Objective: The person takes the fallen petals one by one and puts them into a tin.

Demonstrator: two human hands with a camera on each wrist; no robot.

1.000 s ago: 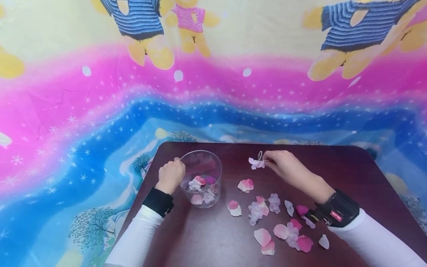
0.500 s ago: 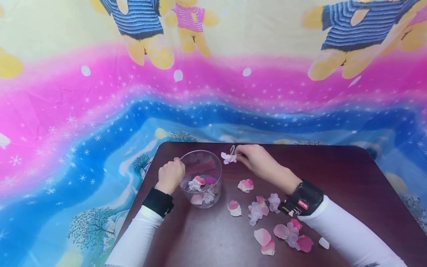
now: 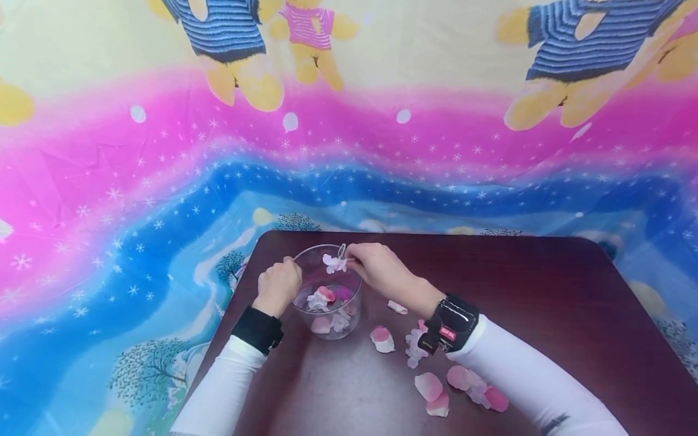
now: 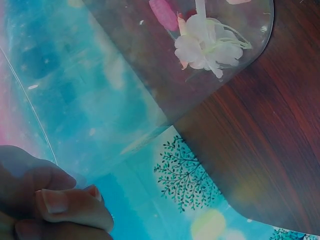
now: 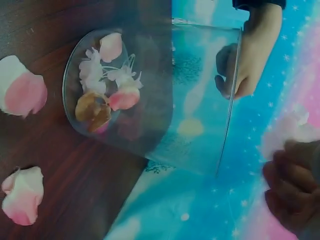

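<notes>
A clear plastic container (image 3: pixel 312 280) holds several pink petals (image 5: pixel 125 98) and pale artificial blossoms (image 4: pixel 207 45). My left hand (image 3: pixel 279 284) grips its left rim between curled fingers and thumb; those fingers (image 4: pixel 75 207) also show in the left wrist view. Over the container's right rim, my right hand (image 3: pixel 382 271) pinches a pale pink artificial flower (image 3: pixel 334 263), with a thin looped stem beside the fingertips. The flower hangs above the opening, apart from the contents below. In the right wrist view this flower (image 5: pixel 289 131) is blurred.
Loose petals (image 3: pixel 383 339) and pale blossoms (image 3: pixel 415 348) lie on the dark wooden table (image 3: pixel 327 393) right of and in front of the container. My right forearm covers some of them. A printed cloth (image 3: pixel 349 145) hangs behind the table.
My right hand has carried the flower leftward, from the table's far middle to above the container's opening. My left hand and the container have stayed in place.
</notes>
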